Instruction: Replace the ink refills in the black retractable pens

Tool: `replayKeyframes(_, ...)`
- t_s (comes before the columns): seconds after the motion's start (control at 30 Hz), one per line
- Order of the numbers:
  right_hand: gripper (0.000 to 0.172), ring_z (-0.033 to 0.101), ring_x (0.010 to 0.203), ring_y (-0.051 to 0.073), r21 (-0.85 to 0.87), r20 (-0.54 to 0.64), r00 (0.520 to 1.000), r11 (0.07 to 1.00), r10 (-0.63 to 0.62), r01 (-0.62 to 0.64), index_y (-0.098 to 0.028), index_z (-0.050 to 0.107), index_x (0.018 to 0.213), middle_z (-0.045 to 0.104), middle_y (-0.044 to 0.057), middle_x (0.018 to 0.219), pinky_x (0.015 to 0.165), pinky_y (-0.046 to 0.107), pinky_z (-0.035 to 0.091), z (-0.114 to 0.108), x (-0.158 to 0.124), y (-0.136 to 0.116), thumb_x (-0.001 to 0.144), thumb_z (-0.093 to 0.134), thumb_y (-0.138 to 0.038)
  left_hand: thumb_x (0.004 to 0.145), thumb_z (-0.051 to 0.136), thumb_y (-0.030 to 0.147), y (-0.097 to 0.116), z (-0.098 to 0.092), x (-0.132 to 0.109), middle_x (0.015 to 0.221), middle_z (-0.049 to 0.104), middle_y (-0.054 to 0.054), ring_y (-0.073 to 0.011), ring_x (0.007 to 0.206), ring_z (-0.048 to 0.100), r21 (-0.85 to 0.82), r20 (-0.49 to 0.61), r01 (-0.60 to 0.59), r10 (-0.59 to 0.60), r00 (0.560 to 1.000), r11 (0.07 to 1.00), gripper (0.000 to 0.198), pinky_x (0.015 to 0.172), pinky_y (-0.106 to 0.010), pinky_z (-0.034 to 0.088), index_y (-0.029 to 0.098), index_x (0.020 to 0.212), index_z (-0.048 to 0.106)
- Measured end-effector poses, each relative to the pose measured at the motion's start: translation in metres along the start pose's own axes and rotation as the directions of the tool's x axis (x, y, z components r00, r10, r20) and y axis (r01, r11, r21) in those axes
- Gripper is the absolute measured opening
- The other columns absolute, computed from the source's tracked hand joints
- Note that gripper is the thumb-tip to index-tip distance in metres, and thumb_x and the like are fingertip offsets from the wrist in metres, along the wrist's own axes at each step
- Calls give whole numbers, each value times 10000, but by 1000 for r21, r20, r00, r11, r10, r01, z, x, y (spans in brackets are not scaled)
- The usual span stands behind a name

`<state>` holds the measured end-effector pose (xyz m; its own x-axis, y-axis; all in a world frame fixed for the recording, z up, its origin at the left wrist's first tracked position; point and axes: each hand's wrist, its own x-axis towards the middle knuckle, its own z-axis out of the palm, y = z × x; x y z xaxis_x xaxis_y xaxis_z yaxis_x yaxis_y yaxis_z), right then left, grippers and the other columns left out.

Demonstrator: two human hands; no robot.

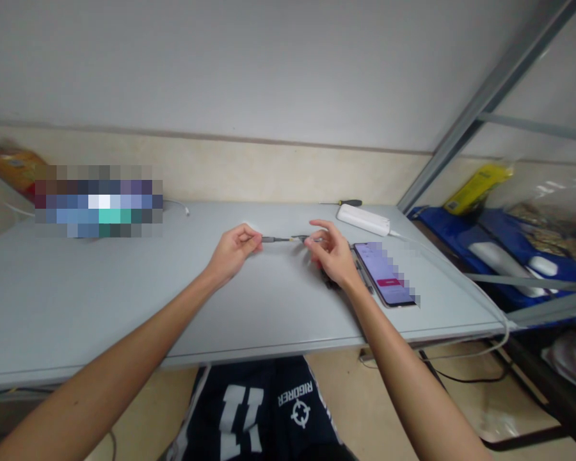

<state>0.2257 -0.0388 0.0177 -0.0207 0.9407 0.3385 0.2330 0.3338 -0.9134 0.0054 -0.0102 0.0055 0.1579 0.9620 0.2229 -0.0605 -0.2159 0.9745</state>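
Observation:
My left hand (pixel 239 246) is closed in a pinch on the near-left end of a thin dark grey stick-like piece (pixel 276 239), held level above the table. Its exact kind is too small to tell; a pale yellowish spot shows near its right end. At that end, thumb and fingertips of my right hand (pixel 330 250) pinch a small dark part (pixel 298 238), while one finger is stretched out above. Whether the two pieces are joined I cannot tell. Some dark items (pixel 333 280) lie partly hidden beneath my right hand, beside a phone (pixel 384 275) with a lit, partly blurred screen.
A white power strip-like block (pixel 363 219) with a white cable (pixel 441 256) lies at the back right, near a screwdriver (pixel 350 203). A pixelated area covers things at left, by a white cable end (pixel 187 210). A metal frame (pixel 461 128) stands at right.

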Motion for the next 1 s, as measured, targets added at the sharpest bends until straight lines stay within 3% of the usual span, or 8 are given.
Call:
replayKeyframes(0.07, 361, 520, 490, 102, -26, 24, 1000, 1000, -7, 8, -210, 594, 1019, 632, 0, 738, 426, 211, 395, -1, 1, 2, 710, 658, -384, 672, 703, 419, -1, -1, 1, 589, 613, -1, -98, 551, 520, 1, -7, -1, 1, 1000, 1000, 295, 580, -227, 371, 157, 692, 570)
replayKeyframes(0.23, 205, 499, 476, 108, -144, 97, 995, 990, 15, -1, -159, 623, 762, 599, 3, 577, 468, 221, 379, 0, 1, 4, 769, 579, -358, 679, 698, 413, -10, -1, 2, 580, 601, 2, -90, 534, 498, -6, 8, 33, -33, 999, 999, 296, 552, -222, 350, 150, 697, 563)
replayKeyframes(0.4, 477, 432, 429, 91, -223, 94, 996, 975, 8, 13, -151, 549, 503, 482, -11, 433, 472, 219, 347, 0, 0, 3, 847, 446, -466, 693, 692, 398, -11, 1, 1, 579, 592, 7, -85, 540, 490, -43, 68, 60, -57, 996, 997, 289, 557, -221, 348, 146, 704, 551)
replayKeyframes(0.5, 338, 462, 482, 92, -236, 30, 998, 970, -59, 64, -140, 659, 777, 544, -16, 540, 491, 206, 358, 0, 0, 3, 782, 564, -465, 696, 689, 394, -7, 2, 0, 566, 583, 8, -85, 535, 486, -52, 77, 69, -65, 995, 996, 285, 550, -222, 345, 146, 691, 548)
replayKeyframes(0.6, 384, 515, 554, 100, -187, 37, 993, 976, -109, 114, -164, 637, 1026, 633, 13, 717, 521, 204, 389, 0, 0, 4, 735, 637, -415, 689, 692, 389, -6, 2, 0, 552, 574, 10, -87, 522, 481, -59, 57, 77, -73, 996, 995, 283, 540, -227, 348, 148, 677, 544)
replayKeyframes(0.77, 277, 503, 530, 102, -275, 80, 992, 955, -93, 112, -146, 686, 852, 651, 25, 682, 535, 216, 383, 3, -2, 3, 794, 568, -389, 664, 705, 387, -6, 2, 1, 514, 543, 23, -77, 483, 460, -86, 45, 122, -118, 992, 989, 295, 514, -223, 347, 144, 662, 537)
replayKeyframes(0.9, 425, 407, 459, 84, -390, 102, 992, 915, -71, 105, -142, 564, 530, 454, -31, 447, 515, 212, 321, 4, -1, -2, 853, 456, -396, 676, 692, 398, -7, 4, -1, 567, 597, 1, -85, 514, 490, 15, 53, 81, -82, 995, 997, 298, 536, -226, 361, 147, 682, 533)
replayKeyframes(1.0, 454, 358, 445, 77, -408, 112, 994, 911, -21, 65, -151, 494, 485, 370, -49, 413, 497, 213, 282, 2, 0, -4, 856, 429, -404, 684, 681, 397, -6, 5, -3, 602, 622, -13, -103, 554, 531, 113, 46, -12, 7, 999, 993, 289, 561, -233, 382, 150, 683, 531)
